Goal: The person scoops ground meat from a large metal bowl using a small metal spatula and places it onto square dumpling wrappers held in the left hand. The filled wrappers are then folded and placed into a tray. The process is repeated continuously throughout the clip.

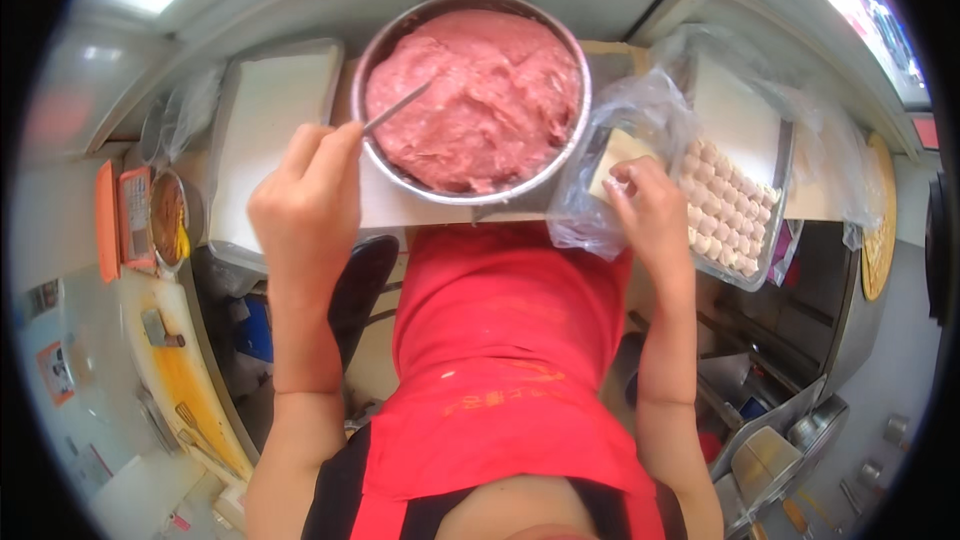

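My left hand (311, 180) grips a thin, flat metal filling spatula (401, 106), its tip over the near left part of a round steel bowl (360, 94). Pink minced meat (472, 97) heaps up inside the bowl. To the bowl's right, the curled fingers of my right hand (646, 191) are at a pale stack of square dough wrappers (609, 161). Something small and whitish shows at the fingertips; whether they pinch a wrapper is hidden. A clear plastic bag (581, 199) lies around and under the wrappers.
Rows of small filled dumplings (724, 214) cover the near part of a right-hand tray (776, 199). A white-lined tray (259, 142) lies left of the bowl. Farther left are a pot (187, 199) and a cleaver (159, 330). A round woven lid (879, 225) stands far right.
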Available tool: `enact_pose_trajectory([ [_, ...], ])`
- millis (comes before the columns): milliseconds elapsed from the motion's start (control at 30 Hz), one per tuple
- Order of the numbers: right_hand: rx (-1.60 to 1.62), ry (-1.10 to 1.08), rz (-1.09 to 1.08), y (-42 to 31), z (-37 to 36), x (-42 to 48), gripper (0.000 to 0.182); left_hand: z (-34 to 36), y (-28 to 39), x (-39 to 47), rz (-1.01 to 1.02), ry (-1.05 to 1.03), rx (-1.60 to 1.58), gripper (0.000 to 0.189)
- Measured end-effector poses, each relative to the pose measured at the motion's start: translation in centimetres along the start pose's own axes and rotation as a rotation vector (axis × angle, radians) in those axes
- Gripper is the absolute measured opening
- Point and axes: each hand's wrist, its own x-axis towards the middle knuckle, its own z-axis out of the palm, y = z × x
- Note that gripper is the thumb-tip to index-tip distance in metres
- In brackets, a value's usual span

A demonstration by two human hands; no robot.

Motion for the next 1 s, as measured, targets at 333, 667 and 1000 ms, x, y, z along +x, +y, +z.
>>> enact_pose_trajectory([
  [333, -0.163, -0.065, -0.04, -0.3, 1.7, 0.2, 0.018, 3.5, 3.3, -4.1, 0.327, -0.177, 0.035, 0.019],
  [667, 0.109, 0.197, 0.181, 0.6, 0.1, -0.4, 0.021, 2.9, 0.3, 0.5, 0.271, -0.022, 0.026, 0.027],
  [1000, 2.448, 0.048, 0.057, 3.3, -1.3, -2.6, 0.059, 1.6, 1.4, -1.7, 0.297, -0.3, -0.207, 0.02],
])
